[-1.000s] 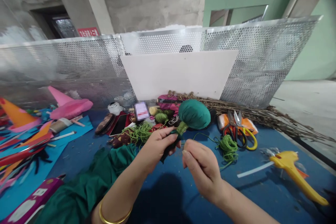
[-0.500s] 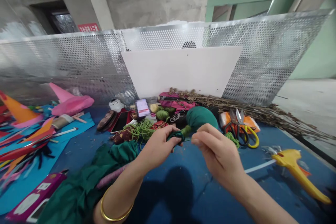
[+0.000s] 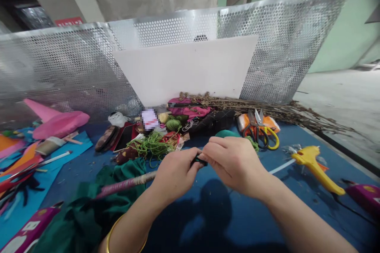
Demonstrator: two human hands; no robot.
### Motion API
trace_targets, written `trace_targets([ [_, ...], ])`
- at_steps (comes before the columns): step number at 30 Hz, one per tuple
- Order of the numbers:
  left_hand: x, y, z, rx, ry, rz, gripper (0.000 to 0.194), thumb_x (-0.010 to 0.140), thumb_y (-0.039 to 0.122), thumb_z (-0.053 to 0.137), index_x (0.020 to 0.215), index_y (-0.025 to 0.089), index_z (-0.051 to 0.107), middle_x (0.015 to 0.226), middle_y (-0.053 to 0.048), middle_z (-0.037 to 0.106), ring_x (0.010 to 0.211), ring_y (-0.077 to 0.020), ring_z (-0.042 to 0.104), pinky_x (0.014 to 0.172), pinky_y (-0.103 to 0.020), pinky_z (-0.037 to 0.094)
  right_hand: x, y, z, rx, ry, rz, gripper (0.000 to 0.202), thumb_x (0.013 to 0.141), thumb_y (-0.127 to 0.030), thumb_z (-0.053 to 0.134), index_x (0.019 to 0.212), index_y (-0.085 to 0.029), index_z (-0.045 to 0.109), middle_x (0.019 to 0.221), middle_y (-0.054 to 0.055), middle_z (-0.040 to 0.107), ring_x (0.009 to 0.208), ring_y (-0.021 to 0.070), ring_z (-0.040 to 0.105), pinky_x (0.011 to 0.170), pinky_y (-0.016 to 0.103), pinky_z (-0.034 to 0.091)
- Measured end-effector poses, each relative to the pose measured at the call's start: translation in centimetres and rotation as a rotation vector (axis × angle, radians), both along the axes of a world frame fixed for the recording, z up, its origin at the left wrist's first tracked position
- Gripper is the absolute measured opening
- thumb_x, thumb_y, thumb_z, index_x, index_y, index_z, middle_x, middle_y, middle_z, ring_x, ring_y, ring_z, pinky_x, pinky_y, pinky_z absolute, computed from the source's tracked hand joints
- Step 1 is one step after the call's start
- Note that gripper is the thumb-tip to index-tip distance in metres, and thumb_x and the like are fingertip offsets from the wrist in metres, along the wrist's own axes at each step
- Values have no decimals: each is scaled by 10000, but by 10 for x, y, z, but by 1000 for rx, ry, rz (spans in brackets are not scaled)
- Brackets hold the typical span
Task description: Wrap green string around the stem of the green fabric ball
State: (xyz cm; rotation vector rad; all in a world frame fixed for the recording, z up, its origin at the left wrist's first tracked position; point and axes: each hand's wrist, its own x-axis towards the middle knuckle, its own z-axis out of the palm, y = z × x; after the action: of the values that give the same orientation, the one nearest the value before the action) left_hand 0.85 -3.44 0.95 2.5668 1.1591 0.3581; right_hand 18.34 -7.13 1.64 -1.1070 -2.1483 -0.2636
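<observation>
My left hand (image 3: 175,174) pinches a small piece of dark green fabric (image 3: 200,161) at the middle of the view, mostly covered by the fingers. Fingertips of my right hand (image 3: 234,166) are closed at the same piece, touching my left fingertips. Under and beside my left forearm lies a stick wrapped in pink and tan (image 3: 127,185), with green cloth (image 3: 80,209) bunched around it. Part of a round green object (image 3: 228,133) shows behind my right hand.
Green yarn (image 3: 156,144) lies beyond my left hand. Scissors (image 3: 261,130) and a yellow glue gun (image 3: 317,168) are at the right. Dried stems (image 3: 282,112) run along the back before a white board (image 3: 190,71). A pink felt hat (image 3: 57,122) sits left.
My right hand has moved left onto the dark green piece and meets my left hand. The view has shifted right, and more of the wrapped stick shows.
</observation>
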Motion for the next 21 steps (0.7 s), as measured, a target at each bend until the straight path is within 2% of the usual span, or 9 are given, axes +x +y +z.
trace_targets([
  [4,2,-3,-3,126,147,-78,130,877,226,505,921,188,621,793,-57,707,718,-253,659,585,-311,404,5,4,0,-78,6,-97,324,941,-203,445,630,-183,533,600,-6,500,499,115,367,488,281,184],
  [7,3,-5,-8,266,205,-172,155,876,181,505,979,177,620,811,-66,711,751,-272,665,605,-333,433,10,8,1,-182,15,-159,321,939,-223,476,623,-184,515,610,-7,506,512,112,390,493,279,176],
  [11,5,-7,-15,441,225,-295,146,846,104,488,902,161,610,735,-66,670,687,-260,637,592,-345,449,14,13,0,-298,-26,-211,300,922,-238,536,627,-183,526,619,-6,538,552,118,461,514,272,192],
  [15,9,-9,-18,500,216,-288,150,815,72,475,858,168,582,663,-43,618,593,-239,588,524,-336,419,16,18,-2,-391,-89,-304,293,925,-248,561,638,-188,564,627,9,597,587,140,528,528,279,202],
  [21,10,-10,-19,567,194,-333,233,854,85,433,1034,148,567,694,-37,635,588,-228,582,514,-334,415,16,20,-1,-403,-109,-334,293,920,-264,587,636,-192,592,636,24,637,595,158,571,520,289,202],
])
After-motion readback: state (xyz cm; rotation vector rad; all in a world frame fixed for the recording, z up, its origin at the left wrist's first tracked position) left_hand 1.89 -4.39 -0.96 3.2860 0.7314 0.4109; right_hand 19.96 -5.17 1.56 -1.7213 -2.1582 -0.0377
